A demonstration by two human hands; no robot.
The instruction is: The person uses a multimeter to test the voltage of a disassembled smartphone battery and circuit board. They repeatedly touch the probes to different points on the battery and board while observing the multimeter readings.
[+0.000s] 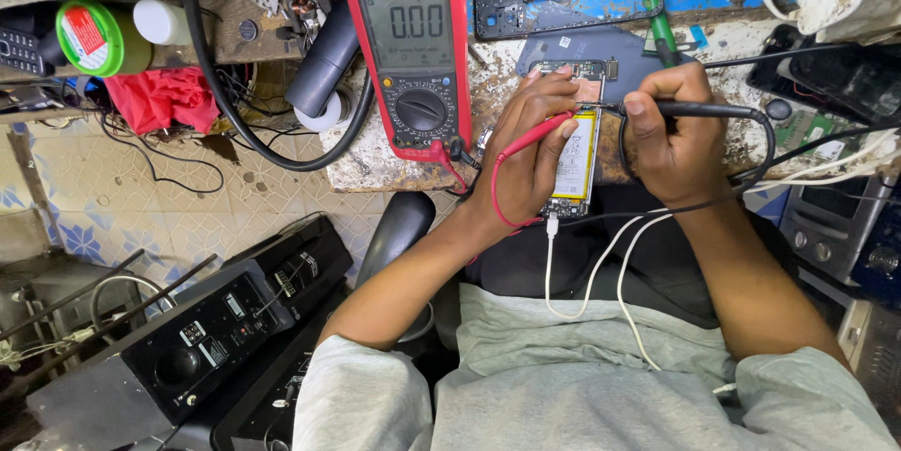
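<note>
The opened phone (574,146) lies on the worktop (394,169), just right of the meter (413,57). Left hand (526,155) pinches the red probe (535,137), right hand (671,137) clamps the black probe (704,110); both tips touch the board. The meter shows zeros, so a reading seems not yet obtained.

Both hands met close together at the top of the view.

The left hand (530,146) curled, its fingers pinched and pointing up-right; the right hand (671,137) closed in a pen-like grip, knuckles up, both forearms bare and angled inward.
</note>
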